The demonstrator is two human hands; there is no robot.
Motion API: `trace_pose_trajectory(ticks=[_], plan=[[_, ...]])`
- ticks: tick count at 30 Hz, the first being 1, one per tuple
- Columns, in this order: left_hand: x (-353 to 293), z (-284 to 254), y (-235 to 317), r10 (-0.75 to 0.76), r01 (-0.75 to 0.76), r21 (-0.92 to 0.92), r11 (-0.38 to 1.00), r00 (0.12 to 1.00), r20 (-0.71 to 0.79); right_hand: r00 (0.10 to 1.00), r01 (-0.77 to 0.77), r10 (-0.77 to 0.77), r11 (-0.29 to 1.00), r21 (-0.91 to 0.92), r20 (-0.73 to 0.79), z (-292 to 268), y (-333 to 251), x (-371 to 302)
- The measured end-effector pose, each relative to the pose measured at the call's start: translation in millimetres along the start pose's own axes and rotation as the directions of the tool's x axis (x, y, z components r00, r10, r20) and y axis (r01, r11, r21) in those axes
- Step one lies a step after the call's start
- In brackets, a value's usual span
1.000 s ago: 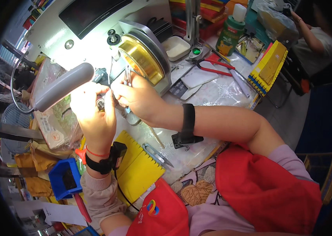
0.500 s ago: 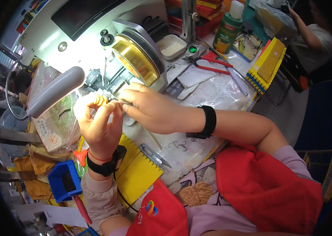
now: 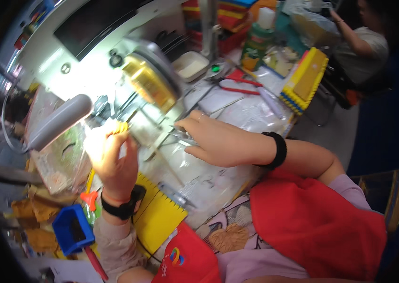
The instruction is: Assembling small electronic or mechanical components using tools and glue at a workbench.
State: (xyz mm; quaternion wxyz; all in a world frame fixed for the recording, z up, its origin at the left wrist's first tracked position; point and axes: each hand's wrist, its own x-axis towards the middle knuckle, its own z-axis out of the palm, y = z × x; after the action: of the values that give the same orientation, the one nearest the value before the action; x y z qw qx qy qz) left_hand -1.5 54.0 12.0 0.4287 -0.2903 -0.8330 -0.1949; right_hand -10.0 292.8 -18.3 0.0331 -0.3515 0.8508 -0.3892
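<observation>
My left hand [image 3: 113, 162] is raised under the bright lamp, fingers bent and pressed together, with yellow finger covers at the tips. Glare hides whatever may be pinched there. To its right, my right hand [image 3: 216, 141] is closed around a small silver metal tool [image 3: 184, 138]; blur hides its exact kind. The two hands are apart. Beyond them stands a white bench machine with a gold-coloured spool [image 3: 147, 85]. Below my right hand, a pair of thread snips [image 3: 173, 193] lies beside a yellow notched board [image 3: 159, 217]. A thin stick [image 3: 170, 167] lies between the hands.
The grey lamp head [image 3: 62, 121] reaches in at left, above plastic-wrapped packages. Red-handled pliers [image 3: 239, 87], a white dish [image 3: 191, 66] and a green bottle [image 3: 257, 45] stand or lie at the back. A blue bin [image 3: 73, 231] sits lower left. Another person is at far right.
My right hand has drawn away to the right from my left hand, and a silver tool now shows in it. My left hand stays near the lamp. The whole view has shifted slightly.
</observation>
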Motion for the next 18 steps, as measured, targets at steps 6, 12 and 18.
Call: trace_pose_trajectory(ticks=[6,12,18], plan=[[-16,-6,5,-0.087,0.087,-0.005,0.996,0.995,0.055,0.913,0.113,-0.189,0.969,-0.222,-0.360,-41,33,-11],[2,-4,23,0.039,-0.017,-0.120,0.993,0.982,0.187,0.078,-0.340,-0.306,0.886,-0.314,-0.949,-138,129,47],[-3,0,18,0.017,0.011,-0.128,0.992,0.977,0.213,0.269,-0.419,-0.186,0.861,-0.289,-0.945,-156,146,44]])
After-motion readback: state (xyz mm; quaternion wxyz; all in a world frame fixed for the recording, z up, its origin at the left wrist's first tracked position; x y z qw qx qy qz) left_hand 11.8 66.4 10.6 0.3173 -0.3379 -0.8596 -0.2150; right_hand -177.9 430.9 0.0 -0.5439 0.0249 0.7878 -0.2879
